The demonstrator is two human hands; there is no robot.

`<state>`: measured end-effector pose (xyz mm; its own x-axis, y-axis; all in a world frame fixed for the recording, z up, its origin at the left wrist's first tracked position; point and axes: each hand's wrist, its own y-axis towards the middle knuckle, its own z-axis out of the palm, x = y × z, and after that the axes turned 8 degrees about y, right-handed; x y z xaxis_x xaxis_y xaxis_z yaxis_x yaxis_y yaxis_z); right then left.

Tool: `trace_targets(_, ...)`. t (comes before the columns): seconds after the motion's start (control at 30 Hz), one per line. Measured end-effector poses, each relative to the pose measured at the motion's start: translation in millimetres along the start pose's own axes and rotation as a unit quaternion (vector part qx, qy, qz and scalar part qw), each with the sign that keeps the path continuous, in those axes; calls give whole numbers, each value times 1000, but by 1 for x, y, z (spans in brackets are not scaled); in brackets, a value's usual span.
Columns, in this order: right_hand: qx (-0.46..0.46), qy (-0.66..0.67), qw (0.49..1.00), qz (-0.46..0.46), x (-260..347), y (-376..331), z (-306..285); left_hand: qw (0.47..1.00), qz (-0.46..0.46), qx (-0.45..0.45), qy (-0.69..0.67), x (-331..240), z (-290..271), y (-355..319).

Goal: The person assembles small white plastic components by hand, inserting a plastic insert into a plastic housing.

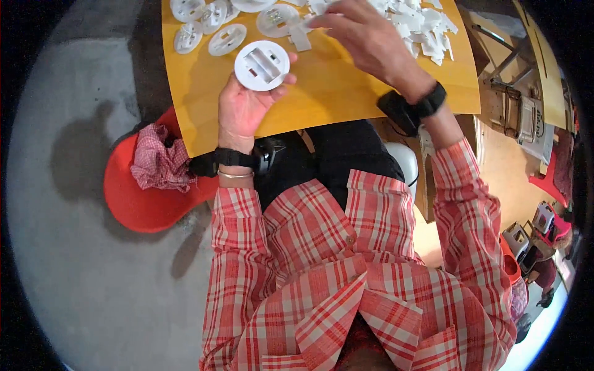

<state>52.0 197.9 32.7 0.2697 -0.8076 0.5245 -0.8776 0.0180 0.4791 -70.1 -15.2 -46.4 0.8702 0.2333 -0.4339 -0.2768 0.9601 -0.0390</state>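
My left hand [241,105] holds a white round plastic cover [265,63] over the near edge of the yellow table. The cover has a rectangular recess with small slots beside it, and my fingers grip it from beneath and along its right rim. Over the middle of the table, my right hand [371,46] has its fingers drawn together in a pinch, pointing left. Whatever its fingertips hold, if anything, is too unclear to name. Just below those fingertips lie small flat white pieces [301,38], beside another white disc [272,20].
Several more white discs [227,40] lie at the table's far left. A heap of small white plastic pieces [427,31] covers its far right on the yellow tabletop [334,93]. A red chair [139,207] with a checked cloth [162,157] stands left. People sit farther right.
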Motion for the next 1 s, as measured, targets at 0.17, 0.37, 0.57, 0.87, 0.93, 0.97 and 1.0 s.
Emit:
trace_targets(0.17, 102, -52, 991, -71, 0, 29, 27, 999, 2, -51, 18, 0, 6, -1)
trace_targets(0.37, 112, -83, 985, -97, -13, 29, 40, 999, 7, -34, -33, 0, -2, -3)
trace_targets(0.57, 126, -83, 982, -117, -20, 27, 38, 998, 11, 21, -63, 5, -4, 2)
trace_targets(0.87, 87, 57, 995, 9, -26, 22, 27, 997, 18, -74, 29, 6, 13, 5)
trace_targets(0.93, 27, 139, 985, 100, -29, 19, 29, 996, 19, -79, 26, 7, 14, 3)
trace_targets(0.97, 26, 141, 985, 100, -27, 18, 29, 997, 31, -74, 22, 7, 14, 1)
trace_targets(1.0, 18, 186, 969, 159, -25, 18, 29, 996, 44, -69, 18, 6, 13, -1)
